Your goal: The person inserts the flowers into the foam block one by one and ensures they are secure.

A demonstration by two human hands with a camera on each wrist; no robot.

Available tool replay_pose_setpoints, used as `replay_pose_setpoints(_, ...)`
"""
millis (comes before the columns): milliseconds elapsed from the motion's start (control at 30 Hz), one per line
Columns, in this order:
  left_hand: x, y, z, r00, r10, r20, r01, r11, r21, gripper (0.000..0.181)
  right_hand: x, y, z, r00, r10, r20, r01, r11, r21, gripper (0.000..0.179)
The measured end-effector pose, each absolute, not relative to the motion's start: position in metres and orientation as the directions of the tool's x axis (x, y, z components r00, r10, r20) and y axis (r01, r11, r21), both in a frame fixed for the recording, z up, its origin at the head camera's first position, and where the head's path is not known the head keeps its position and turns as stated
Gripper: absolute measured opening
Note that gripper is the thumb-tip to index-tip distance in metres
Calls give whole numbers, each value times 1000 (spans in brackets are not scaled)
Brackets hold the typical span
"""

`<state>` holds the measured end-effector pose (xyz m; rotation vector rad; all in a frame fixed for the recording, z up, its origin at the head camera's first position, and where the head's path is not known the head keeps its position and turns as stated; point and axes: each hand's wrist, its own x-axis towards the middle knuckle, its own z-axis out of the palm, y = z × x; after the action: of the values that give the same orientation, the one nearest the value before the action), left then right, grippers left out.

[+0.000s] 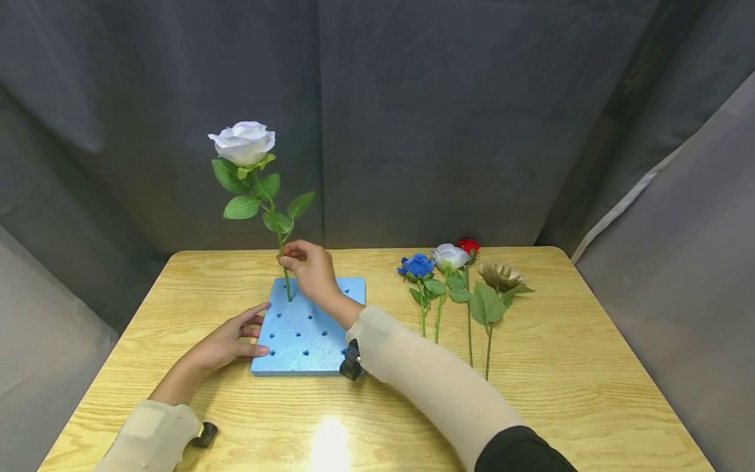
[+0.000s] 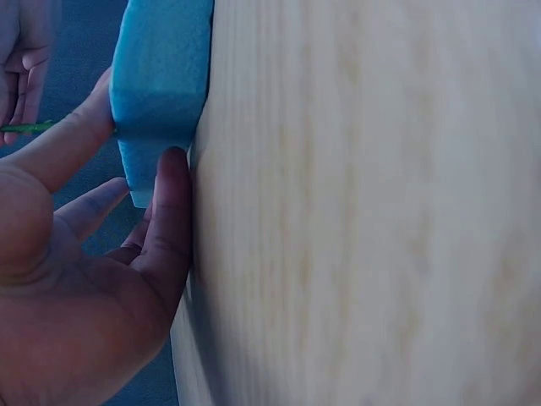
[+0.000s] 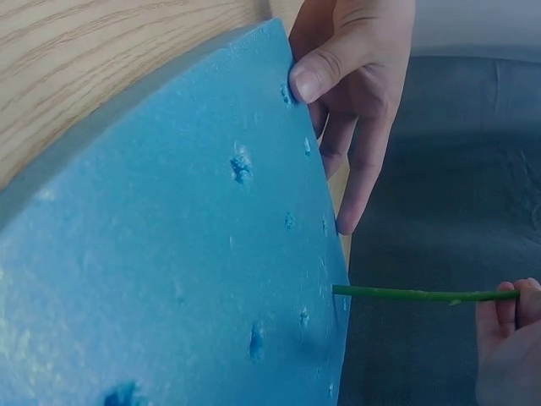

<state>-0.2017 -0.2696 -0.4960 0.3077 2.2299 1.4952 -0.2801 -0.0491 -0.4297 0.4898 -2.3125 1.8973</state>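
A white artificial rose [image 1: 243,144] with green leaves stands nearly upright at the back left. My right hand [image 1: 312,272] pinches its green stem [image 3: 423,294] between thumb and fingertips. Below, the stem's end shows against a light blue foam board [image 1: 289,360] dotted with small holes; in the right wrist view that end appears just off the surface. At the board's left edge is my left hand [image 1: 221,344], its thumb on the front corner and its fingers extended along the side. The left wrist view shows those fingers [image 2: 169,220] touching the board's side, low by the table.
On the wooden table [image 1: 590,367], right of the board, lie a blue rose [image 1: 416,265], another white rose [image 1: 450,256], a red rose [image 1: 468,246] and a gold-brown flower [image 1: 501,276], stems toward the front. Grey curtains [image 1: 442,131] hang behind and at both sides.
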Motion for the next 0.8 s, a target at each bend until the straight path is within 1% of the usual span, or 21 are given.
replay_pose_setpoints(467, -202, -269, -496, -882, 404, -243, -70, 396, 916, 101, -279, -50, -433, -925, -187, 331, -371, 262, -891, 15)
replay_pose_setpoints(667, -202, -269, -496, -882, 403, -244, -72, 396, 916, 101, -281, -51, -437, -919, -185, 349, -390, 279, -878, 13)
replay_pose_setpoints(800, -201, -268, -494, -880, 412, -237, -70, 382, 922, 101, -280, -52, -441, -912, -190, 365, -407, 289, -867, 16)
